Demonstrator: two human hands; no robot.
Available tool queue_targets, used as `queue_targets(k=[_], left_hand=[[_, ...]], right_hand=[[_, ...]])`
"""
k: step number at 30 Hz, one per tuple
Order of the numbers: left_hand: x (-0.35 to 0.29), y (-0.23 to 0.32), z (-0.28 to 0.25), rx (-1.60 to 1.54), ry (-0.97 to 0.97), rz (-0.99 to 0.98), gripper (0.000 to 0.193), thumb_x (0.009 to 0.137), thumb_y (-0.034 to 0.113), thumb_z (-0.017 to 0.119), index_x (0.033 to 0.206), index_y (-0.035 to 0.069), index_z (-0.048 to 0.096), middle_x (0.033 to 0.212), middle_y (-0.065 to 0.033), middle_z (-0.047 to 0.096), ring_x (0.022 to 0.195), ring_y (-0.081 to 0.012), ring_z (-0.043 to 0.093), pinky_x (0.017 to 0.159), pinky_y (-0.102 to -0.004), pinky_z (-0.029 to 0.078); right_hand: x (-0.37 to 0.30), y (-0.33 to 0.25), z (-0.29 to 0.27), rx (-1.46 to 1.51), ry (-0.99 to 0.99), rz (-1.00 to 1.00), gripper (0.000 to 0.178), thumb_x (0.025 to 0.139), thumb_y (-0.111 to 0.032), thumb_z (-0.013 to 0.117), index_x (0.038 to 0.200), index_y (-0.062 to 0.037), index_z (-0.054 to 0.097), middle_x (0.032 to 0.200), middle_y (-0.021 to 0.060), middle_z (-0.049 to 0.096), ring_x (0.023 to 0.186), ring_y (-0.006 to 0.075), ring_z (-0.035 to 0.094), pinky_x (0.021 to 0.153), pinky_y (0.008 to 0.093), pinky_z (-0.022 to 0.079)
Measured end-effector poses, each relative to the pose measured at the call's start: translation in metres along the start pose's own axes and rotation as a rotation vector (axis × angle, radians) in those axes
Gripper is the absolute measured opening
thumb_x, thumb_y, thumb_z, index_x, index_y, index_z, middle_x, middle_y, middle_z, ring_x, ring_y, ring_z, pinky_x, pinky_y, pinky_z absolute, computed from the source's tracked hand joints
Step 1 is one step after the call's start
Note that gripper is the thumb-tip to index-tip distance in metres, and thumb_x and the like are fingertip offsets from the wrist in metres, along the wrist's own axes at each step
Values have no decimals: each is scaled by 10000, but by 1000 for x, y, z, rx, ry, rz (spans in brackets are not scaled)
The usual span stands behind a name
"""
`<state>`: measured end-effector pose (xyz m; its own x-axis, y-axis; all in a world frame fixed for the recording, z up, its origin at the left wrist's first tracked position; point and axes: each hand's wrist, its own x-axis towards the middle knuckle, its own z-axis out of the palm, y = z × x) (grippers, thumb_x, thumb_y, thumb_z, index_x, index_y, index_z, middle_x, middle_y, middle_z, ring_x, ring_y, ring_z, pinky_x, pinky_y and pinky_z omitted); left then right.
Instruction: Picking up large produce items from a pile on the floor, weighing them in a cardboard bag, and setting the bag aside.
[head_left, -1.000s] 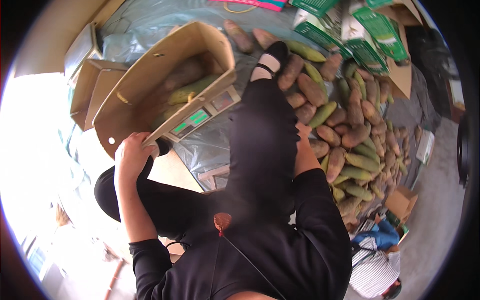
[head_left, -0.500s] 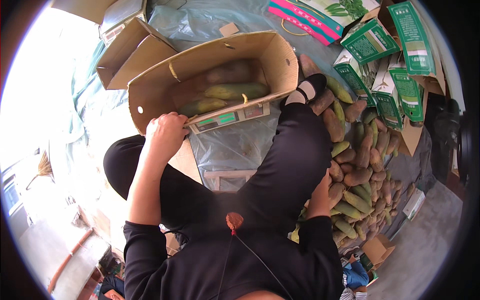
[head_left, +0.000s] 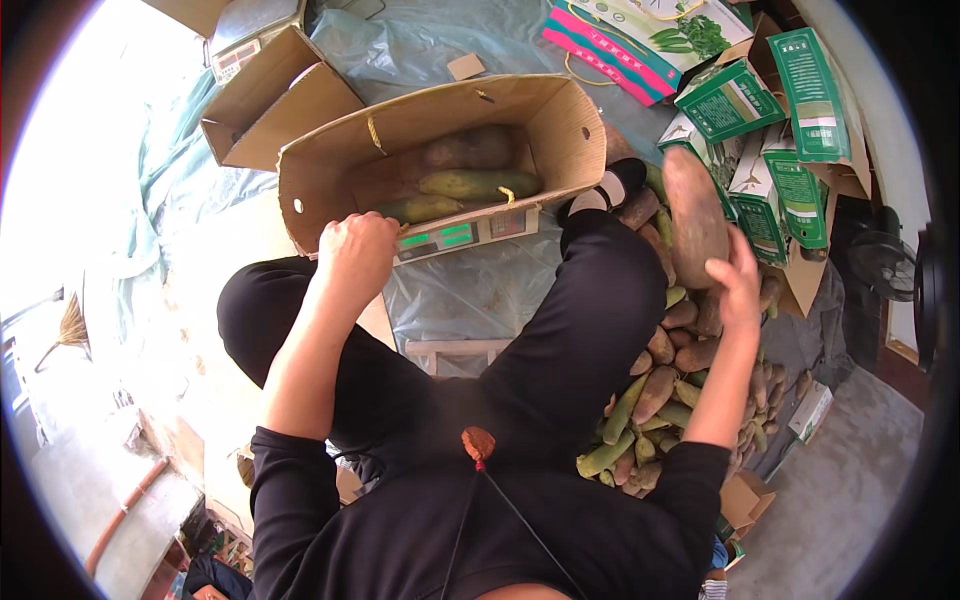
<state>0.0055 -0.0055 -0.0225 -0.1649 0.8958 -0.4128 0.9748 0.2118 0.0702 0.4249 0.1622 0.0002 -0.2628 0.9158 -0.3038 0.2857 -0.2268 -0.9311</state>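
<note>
Noted from where I stand: the left hand point(head_left: 357, 250) has its fingers hooked over the near rim of an open carton point(head_left: 572, 125). The right hand point(head_left: 738, 280) grasps a large brown root point(head_left: 695, 215) near its lower end, over the heap point(head_left: 655, 392). The carton rests on a scale point(head_left: 484, 231) and contains three visible roots point(head_left: 480, 183). Beyond, green-and-white boxes point(head_left: 810, 95) lie clustered.

The left hand point(head_left: 358, 248) is curled palm down, its forearm point(head_left: 312, 365) slanting forward; the right hand point(head_left: 738, 285) is out sideways, thumb point(head_left: 722, 273) apart from its fingers point(head_left: 741, 250).
</note>
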Motion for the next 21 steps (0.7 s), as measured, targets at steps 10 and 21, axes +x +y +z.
queue_targets(k=[10, 21], left_hand=[[2, -3, 1, 18, 4, 26, 178, 780, 113, 635, 951, 81, 670, 866, -130, 645, 865, -318, 639, 764, -426, 512], [0, -5, 4, -55, 17, 56, 320, 799, 42, 551, 1090, 137, 642, 930, -122, 644, 900, -315, 631, 772, -423, 506]], right_hand=[[95, -97, 159, -377, -629, -69, 666, 577, -275, 760, 1159, -4, 583, 1105, 124, 610, 1022, 207, 570, 882, 324, 441], [107, -34, 346, -995, -783, -146, 704, 509, -358, 776, 1123, -46, 631, 1099, 173, 643, 1010, 291, 626, 837, 371, 513]])
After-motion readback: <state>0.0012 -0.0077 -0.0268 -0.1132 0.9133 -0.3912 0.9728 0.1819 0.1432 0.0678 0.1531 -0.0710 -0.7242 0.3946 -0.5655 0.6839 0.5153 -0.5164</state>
